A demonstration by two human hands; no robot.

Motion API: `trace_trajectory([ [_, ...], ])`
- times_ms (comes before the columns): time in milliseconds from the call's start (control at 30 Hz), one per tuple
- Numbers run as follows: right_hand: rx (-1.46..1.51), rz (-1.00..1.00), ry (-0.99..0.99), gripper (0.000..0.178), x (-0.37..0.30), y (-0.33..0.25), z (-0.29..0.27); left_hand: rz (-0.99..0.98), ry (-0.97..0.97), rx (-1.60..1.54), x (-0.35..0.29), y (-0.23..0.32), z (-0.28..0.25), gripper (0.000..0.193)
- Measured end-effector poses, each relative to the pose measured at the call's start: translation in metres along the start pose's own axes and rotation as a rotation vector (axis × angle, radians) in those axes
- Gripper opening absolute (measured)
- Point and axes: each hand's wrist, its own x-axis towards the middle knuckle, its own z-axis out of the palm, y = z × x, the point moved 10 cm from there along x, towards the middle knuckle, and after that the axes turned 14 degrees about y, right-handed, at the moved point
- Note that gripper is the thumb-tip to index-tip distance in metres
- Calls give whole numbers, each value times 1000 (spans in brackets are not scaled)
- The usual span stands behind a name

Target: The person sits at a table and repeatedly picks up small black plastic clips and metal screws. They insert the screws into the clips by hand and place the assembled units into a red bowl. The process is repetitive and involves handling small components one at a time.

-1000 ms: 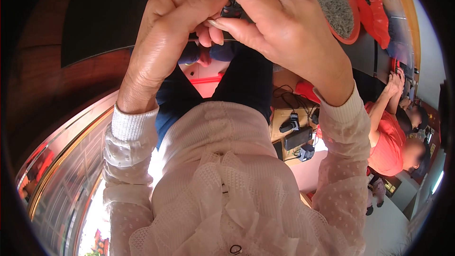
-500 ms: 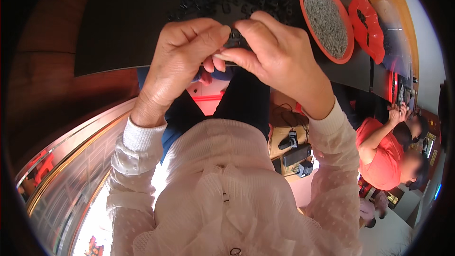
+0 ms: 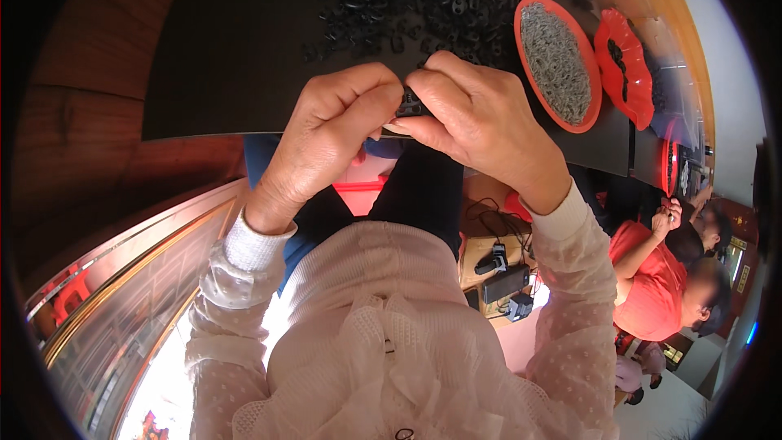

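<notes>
A: ok so what are the fingers doing?
B: right hand [image 3: 481, 118] has a small black part [image 3: 410, 104] pinched between thumb and index. left hand [image 3: 338, 122] is curled, thumb pressed on the index beside it, can't tell if that one's gripping anything
A: where's this?
B: near the edge of the black tabletop [image 3: 236, 73]

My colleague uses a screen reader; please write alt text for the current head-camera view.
A person's left hand and right hand hold a small black part between them at the near edge of a dark tabletop. Beyond lie scattered black pieces; to the right sit an orange-red bowl of thin grey pieces and a wavy-edged red dish.
</notes>
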Motion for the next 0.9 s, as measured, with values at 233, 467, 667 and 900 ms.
trace_trajectory([
  [233,12,-41,-67,41,0,-3,6,-43,-158,71,0,6,9,22],
  [467,34,-43,-157,42,1,-9,14,-146,-84,4,-1,-3,5,19],
  [667,92,-37,-124,39,1,-9,14,362,-127,140,-3,25,6,11],
  [900,177,-17,-136,35,0,-8,15,606,-129,245,-9,35,7,6],
])
